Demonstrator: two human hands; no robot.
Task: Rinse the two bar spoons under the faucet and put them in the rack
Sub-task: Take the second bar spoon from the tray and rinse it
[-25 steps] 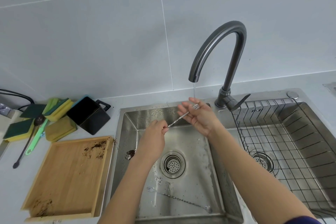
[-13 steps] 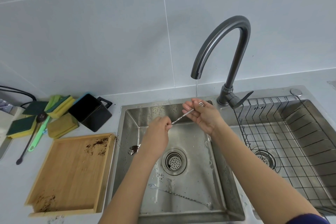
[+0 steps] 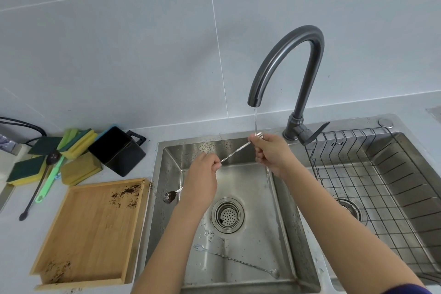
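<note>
Head view looks down on a double steel sink set in a grey desk, with a tiled wall close behind. The left basin is open across its floor; its walls bound the hands on the left and far sides, and the divider bounds them on the right.

Two bar spoons are visible. The first bar spoon is held above the left basin, slanting up to the right. The left hand pinches its lower end, fingers pressed together on the twisted stem. The right hand pinches the upper end, which sits in the thin water stream falling from the faucet. The second bar spoon lies flat on the basin floor near the front wall, fork end to the left, well apart from both hands.

One wire rack fills the right basin, just right of the faucet lever. One drain strainer sits below the hands. One soiled spoon bowl shows beside the left wrist.

On the desk to the left: one wooden tray with dark crumbs, one black container lying on its side, four sponges, one dark long-handled spoon and one green tool.
</note>
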